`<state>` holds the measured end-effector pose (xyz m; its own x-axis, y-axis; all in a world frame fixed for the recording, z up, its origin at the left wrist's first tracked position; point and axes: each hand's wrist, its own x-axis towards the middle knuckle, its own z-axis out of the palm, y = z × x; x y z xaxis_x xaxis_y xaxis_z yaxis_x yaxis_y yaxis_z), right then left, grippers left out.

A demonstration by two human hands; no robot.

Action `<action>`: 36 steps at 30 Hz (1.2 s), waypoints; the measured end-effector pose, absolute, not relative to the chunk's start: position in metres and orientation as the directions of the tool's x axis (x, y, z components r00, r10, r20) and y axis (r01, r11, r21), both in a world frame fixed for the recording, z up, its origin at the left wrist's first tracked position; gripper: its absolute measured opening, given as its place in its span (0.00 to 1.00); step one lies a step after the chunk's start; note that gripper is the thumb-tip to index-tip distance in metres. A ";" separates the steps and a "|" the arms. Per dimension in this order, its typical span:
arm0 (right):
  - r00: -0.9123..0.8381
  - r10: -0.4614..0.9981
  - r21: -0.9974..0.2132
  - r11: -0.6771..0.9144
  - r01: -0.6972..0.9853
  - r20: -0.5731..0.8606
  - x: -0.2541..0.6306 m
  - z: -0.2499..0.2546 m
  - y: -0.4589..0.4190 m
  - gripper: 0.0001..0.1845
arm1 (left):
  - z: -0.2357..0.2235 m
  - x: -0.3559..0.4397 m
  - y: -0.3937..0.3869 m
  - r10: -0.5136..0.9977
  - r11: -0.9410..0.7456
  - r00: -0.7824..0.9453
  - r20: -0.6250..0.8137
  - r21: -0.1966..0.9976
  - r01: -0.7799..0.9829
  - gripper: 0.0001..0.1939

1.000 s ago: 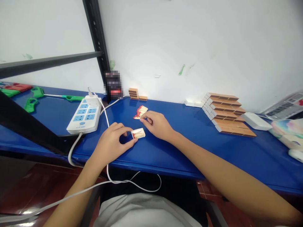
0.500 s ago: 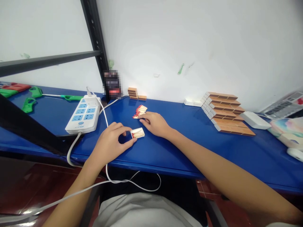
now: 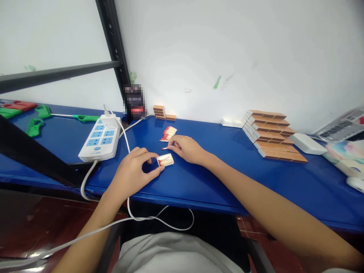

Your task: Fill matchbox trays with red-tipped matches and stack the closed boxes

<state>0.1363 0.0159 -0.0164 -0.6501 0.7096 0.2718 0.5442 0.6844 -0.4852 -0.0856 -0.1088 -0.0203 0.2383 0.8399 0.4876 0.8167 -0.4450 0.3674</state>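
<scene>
A small white matchbox tray (image 3: 170,160) lies on the blue table (image 3: 210,182), with several red-tipped matches inside. My left hand (image 3: 138,168) grips it at its left end, thumb along the near side and index finger at the far corner. Just beyond the tray, my right hand (image 3: 184,149) pinches a match (image 3: 164,148) between thumb and fingertips, its red head pointing left. Behind those fingertips is a loose pile of matches (image 3: 168,133), heads mostly to the left.
Small matchboxes (image 3: 159,112) are stacked by the wall. Farther right stands a stepped stack of brown boxes (image 3: 273,134), beside a white block (image 3: 308,143). A power strip (image 3: 101,138) with white cables (image 3: 128,206) sits left, near green-handled lighters (image 3: 85,118) and a black shelf frame (image 3: 113,41).
My right hand has reached the pile, then drawn slightly back toward me with a match in its fingertips. My left hand stays on the tray.
</scene>
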 end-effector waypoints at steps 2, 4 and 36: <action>-0.672 0.694 -0.489 0.694 0.528 0.259 0.139 -0.012 0.014 0.07 | -0.020 -0.086 -0.109 0.838 -0.447 0.238 0.491 0.367 0.816 0.11; -0.681 0.684 -0.496 0.701 0.512 0.264 0.143 -0.006 0.010 0.07 | -0.020 -0.086 -0.109 0.832 -0.448 0.232 0.503 0.364 0.817 0.11; -0.555 0.767 -0.317 0.640 0.700 0.322 0.138 -0.014 0.013 0.08 | -0.021 -0.085 -0.109 0.836 -0.439 0.225 0.501 0.364 0.822 0.10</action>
<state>0.1382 0.0128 -0.0140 -0.5551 0.7671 0.3215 0.7003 0.6396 -0.3171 -0.0854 -0.1089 -0.0207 0.2249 0.8360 0.5006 0.8218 -0.4387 0.3636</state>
